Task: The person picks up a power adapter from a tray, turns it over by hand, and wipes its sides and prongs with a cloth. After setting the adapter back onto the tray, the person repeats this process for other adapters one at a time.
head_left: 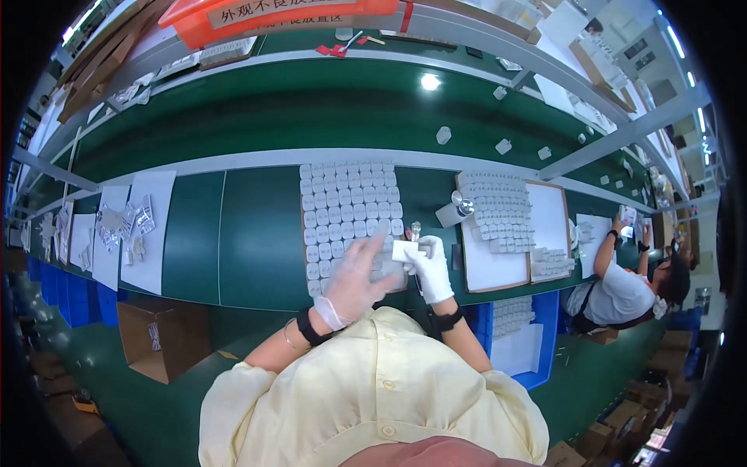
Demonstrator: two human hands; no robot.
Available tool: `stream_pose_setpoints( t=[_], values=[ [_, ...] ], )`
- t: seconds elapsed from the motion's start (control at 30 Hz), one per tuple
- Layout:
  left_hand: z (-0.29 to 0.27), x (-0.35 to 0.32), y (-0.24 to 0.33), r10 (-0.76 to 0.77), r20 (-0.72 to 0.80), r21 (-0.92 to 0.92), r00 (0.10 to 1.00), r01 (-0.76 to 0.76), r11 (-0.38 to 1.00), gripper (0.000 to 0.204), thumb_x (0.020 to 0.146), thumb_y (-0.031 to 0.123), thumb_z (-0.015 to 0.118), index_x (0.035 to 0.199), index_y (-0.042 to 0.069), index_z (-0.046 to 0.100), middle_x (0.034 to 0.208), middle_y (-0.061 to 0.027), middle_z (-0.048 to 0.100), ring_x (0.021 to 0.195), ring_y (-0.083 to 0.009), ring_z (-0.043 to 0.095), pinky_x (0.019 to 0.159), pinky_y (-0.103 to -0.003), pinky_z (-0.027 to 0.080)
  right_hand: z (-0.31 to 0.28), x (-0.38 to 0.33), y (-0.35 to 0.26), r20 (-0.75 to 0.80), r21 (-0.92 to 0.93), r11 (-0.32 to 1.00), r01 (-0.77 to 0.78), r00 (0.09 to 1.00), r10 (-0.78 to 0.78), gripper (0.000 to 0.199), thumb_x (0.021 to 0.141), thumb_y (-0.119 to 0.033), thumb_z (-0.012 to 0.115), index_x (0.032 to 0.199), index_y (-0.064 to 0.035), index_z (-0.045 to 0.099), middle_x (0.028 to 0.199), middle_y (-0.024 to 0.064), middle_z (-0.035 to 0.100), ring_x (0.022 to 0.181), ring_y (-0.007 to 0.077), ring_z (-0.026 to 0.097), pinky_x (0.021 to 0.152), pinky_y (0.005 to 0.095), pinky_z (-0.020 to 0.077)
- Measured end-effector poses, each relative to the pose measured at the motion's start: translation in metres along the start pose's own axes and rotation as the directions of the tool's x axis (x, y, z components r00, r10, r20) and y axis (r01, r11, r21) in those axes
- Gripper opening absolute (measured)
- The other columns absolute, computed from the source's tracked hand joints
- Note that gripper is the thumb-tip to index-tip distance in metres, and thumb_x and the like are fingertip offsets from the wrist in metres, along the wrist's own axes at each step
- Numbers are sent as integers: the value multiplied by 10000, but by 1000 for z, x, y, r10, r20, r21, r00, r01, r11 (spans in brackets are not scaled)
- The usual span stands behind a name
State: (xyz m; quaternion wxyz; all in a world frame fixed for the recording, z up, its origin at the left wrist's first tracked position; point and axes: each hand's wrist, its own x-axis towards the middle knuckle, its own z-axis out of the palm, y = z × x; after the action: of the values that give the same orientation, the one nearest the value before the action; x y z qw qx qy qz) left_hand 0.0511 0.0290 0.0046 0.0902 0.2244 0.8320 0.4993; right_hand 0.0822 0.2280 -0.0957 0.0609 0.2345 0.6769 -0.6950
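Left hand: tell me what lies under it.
Beneath the blurred left hand are rows of small white pieces, seen continuing above and left of it. Those directly behind its palm and fingers are covered; their number, and any gaps, cannot be told.

Factory workshop, small-parts assembly or packing line by the look of it. Long green-topped desk (264, 206) with small white rounded plastic pieces (350, 202) laid out in tight rows, batch-style. Grey metal shelf frame (661, 117) over it, bright orange plastic bin (272, 14) with a printed label up top. Underneath: blue plastic crates (75, 300) and an open brown cardboard box (179, 335). Co-worker in a light top (622, 300) seated farther along the same line. White tube lights (675, 43) on the ceiling, more cartons (622, 420) stacked lower right.
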Motion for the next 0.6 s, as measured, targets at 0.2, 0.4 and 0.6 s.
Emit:
stream_pose_setpoints(
  t=[0.2,0.4,0.6],
  values=[
    [10,12,24,53,96,-509,994,4,861,687,804,155,747,1404,39,431,1388,-176,455,1285,-319,445,1055,-351,382,24,-58,-51,257,552,833,-30,957,-135,413,980,-292,539,1287,-26,461,1152,81,586,1008,170,602,846,307,503],
    [0,10,18,129,227,-453,965,-13,892,675,784,76,755,1385,72,449,1447,-161,433,1340,-299,424,1069,-349,378,33,-66,-90,268,391,920,-33,960,-80,419,967,-308,560,1268,-23,499,1136,86,600,1031,149,590,870,289,482],
    [-2,5,26,108,227,-360,968,-20,933,627,767,33,752,1334,92,490,1427,-161,460,1359,-304,412,1067,-349,380,23,-55,-90,362,213,974,-80,932,-3,407,925,-295,628,1220,-27,544,1070,56,623,989,126,598,857,266,481]
  ],
)
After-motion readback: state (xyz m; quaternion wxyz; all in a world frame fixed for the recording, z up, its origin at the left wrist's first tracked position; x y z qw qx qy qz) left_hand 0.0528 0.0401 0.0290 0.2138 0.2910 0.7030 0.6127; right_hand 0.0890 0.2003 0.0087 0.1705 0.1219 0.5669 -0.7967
